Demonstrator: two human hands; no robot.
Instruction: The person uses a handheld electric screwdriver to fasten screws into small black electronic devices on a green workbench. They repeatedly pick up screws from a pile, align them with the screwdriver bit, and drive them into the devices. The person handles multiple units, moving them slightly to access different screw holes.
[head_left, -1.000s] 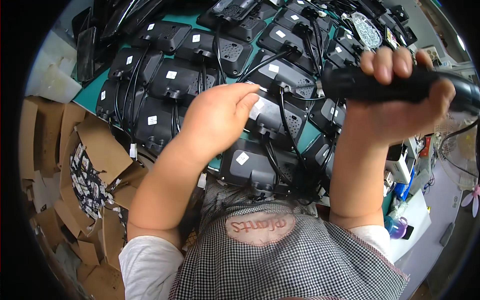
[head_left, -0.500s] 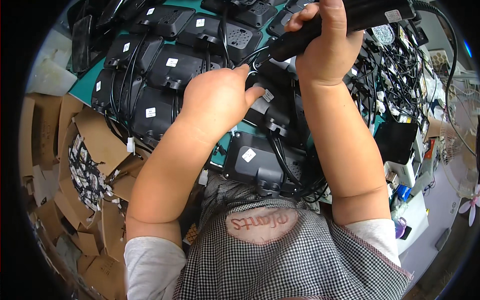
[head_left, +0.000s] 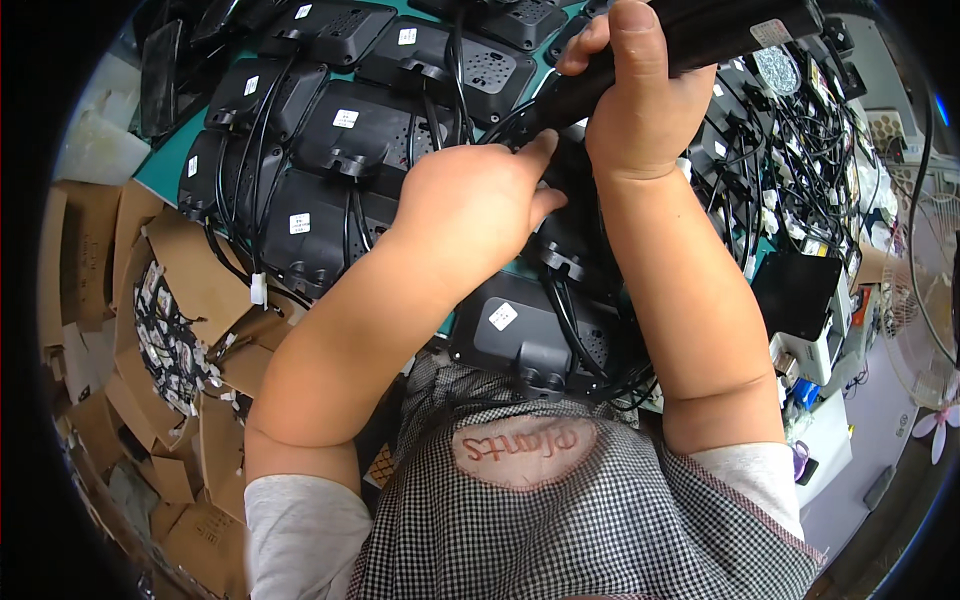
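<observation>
My right hand (head_left: 640, 100) is closed around a thick black corded electric screwdriver (head_left: 715, 45), which slants down to the left. Its tip is lost among dark cables beside my left fingers. My left hand (head_left: 475, 200) lies over a black plastic housing (head_left: 575, 220), with forefinger and thumb held apart near the screwdriver's tip; its other fingers are hidden. Whether the fingertips press on the housing or a cable is unclear. Nearest my body lies another black housing (head_left: 500, 345) with a white label and a cable at its bracket.
Rows of similar black housings (head_left: 345, 120) with cables cover the green table mat (head_left: 165, 165). Tangled cables with white connectors (head_left: 770, 195) pile up at the right. Cardboard boxes (head_left: 190, 265) stand at the lower left, one holding many small cabled parts. A fan (head_left: 925, 260) is at far right.
My left hand has moved right across the housing, toward the screwdriver. The screwdriver and my right hand have shifted slightly left, and its tip has gone out of sight.
</observation>
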